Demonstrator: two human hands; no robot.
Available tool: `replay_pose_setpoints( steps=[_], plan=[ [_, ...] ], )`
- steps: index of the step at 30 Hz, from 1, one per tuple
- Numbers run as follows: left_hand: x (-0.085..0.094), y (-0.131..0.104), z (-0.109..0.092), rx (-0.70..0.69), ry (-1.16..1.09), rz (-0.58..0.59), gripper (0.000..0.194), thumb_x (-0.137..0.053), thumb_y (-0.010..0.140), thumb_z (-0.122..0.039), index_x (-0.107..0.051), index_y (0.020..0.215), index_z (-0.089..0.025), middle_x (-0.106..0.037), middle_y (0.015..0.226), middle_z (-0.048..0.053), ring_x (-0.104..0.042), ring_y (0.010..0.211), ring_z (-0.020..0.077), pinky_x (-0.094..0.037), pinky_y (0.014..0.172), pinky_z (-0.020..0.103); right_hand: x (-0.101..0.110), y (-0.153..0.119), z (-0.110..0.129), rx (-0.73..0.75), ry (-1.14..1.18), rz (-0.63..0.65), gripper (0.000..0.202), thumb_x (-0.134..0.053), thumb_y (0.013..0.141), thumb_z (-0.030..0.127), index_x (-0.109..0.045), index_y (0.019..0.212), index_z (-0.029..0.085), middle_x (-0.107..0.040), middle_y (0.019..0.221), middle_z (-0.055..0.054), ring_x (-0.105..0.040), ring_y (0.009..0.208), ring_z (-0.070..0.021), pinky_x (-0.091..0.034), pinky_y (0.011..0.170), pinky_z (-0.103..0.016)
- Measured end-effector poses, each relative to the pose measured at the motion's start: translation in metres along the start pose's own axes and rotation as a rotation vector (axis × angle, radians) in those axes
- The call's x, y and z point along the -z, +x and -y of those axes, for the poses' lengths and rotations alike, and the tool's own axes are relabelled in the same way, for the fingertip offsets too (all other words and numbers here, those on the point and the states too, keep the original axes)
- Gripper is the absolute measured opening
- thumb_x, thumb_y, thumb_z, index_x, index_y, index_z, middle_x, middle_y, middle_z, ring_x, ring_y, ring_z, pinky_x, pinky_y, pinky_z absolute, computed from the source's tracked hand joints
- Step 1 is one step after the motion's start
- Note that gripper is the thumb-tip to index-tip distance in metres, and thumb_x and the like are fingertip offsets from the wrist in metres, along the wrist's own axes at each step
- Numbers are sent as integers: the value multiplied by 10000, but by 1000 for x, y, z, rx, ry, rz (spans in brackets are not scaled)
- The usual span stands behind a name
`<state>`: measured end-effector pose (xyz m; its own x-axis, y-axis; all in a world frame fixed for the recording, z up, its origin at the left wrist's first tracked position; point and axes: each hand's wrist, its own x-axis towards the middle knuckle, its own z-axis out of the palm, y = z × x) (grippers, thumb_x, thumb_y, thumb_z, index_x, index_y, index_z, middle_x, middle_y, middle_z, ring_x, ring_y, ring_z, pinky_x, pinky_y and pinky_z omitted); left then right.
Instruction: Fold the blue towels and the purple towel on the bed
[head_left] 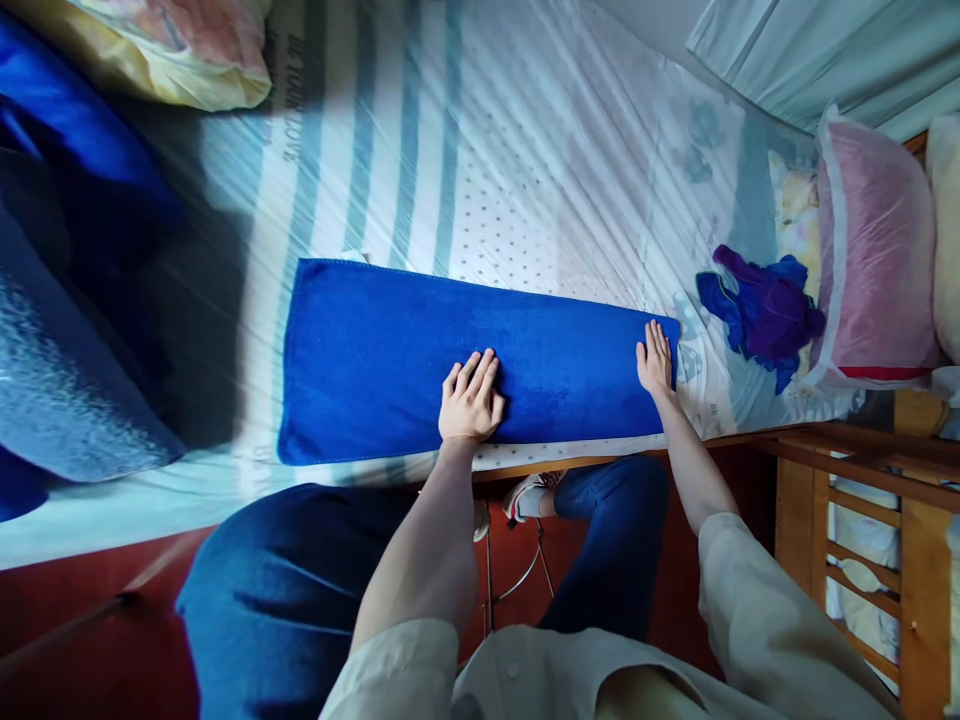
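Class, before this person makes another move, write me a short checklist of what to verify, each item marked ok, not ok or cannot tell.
1. Left hand laid on the blue cloth: ok.
2. Right hand on the cloth near its narrower-looking right end: ok.
3. Purple-and-blue bundle apart from the cloth: ok, sheet shows between them.
4. Sheet free of creases: not ok, slanting creases show.
5. Cloth's underside smooth: cannot tell, it is hidden.
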<state>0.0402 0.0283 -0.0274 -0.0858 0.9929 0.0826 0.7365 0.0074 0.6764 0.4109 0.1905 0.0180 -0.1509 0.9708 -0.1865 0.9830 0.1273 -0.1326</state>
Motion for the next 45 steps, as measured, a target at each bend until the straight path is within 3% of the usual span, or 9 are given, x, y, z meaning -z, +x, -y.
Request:
replay_pose_setpoints(
  steps=[9, 14, 19, 24, 27, 31, 37, 41, 45],
  plan=[
    [2, 0, 0, 24, -13, 26, 670, -485, 900, -287, -526, 1562, -190, -499, 1628, 118, -411, 1556, 335, -218, 1319, 581, 3, 19, -24, -116, -61, -16, 658, -172, 1104, 409, -250, 1694, 131, -264, 1752, -154, -212, 1645, -212, -225, 1338, -464],
    [2, 0, -1, 17, 13, 12, 642, -480, 911, -285, -550, 1539, -174, -513, 1615, 126, -428, 1547, 331, -230, 1315, 571, 7, 15, -14, -127, -104, -18, 671, -124, 1103, 410, -249, 1692, 113, -257, 1752, -169, -174, 1655, -235, -170, 1342, -514],
    [2, 1, -2, 12, 40, 14, 621, -472, 916, -279, -565, 1520, -166, -520, 1610, 129, -437, 1541, 329, -250, 1306, 567, -2, -35, -6, -71, -96, -84, 676, -124, 1095, 392, -258, 1687, 96, -247, 1754, -171, -152, 1660, -241, -140, 1349, -524],
    [4, 1, -3, 21, 53, 24, 623, -463, 921, -276, -559, 1524, -157, -502, 1624, 133, -425, 1548, 328, -237, 1310, 570, -9, -98, -35, -122, -54, -49, 651, -186, 1070, 347, -356, 1652, 111, -376, 1700, -184, -270, 1629, -246, -239, 1329, -521],
    [6, 2, -3, 24, 44, 48, 639, -461, 926, -286, -536, 1547, -156, -475, 1644, 134, -397, 1564, 330, -215, 1318, 571, -3, -113, -50, -184, -82, -37, 654, -190, 1065, 334, -374, 1636, 75, -372, 1697, -201, -277, 1627, -254, -213, 1335, -527],
    [8, 5, -3, 14, 39, 71, 648, -439, 945, -299, -504, 1570, -140, -437, 1668, 138, -344, 1592, 324, -186, 1329, 568, 13, -118, -50, -133, -127, -5, 640, -273, 1054, 323, -369, 1640, 86, -350, 1710, -188, -273, 1628, -254, -185, 1342, -534],
    [15, -12, -17, -86, 71, 136, 647, -401, 967, -290, -477, 1587, -123, -331, 1719, 154, -215, 1642, 300, -129, 1343, 569, 44, -120, -7, 38, -123, 85, 579, -392, 1016, 257, -516, 1547, 62, -432, 1668, -181, -367, 1580, -286, -292, 1307, -504],
    [9, -68, -45, -141, 80, 240, 627, -393, 991, -308, -478, 1582, -115, -338, 1711, 187, -189, 1646, 311, -149, 1332, 595, 64, -110, 48, 175, -167, 343, 439, -396, 1034, 231, -728, 1308, 150, -739, 1329, -164, -668, 1271, -297, -486, 1106, -431],
    [-6, -127, -79, -69, 39, 305, 701, -455, 940, -240, -389, 1613, -53, -297, 1716, 240, -185, 1644, 345, -170, 1326, 606, 76, -93, 102, 243, -230, 463, 371, -433, 1043, 229, -767, 1188, 160, -786, 1146, -188, -731, 1108, -310, -504, 966, -384]
  ],
)
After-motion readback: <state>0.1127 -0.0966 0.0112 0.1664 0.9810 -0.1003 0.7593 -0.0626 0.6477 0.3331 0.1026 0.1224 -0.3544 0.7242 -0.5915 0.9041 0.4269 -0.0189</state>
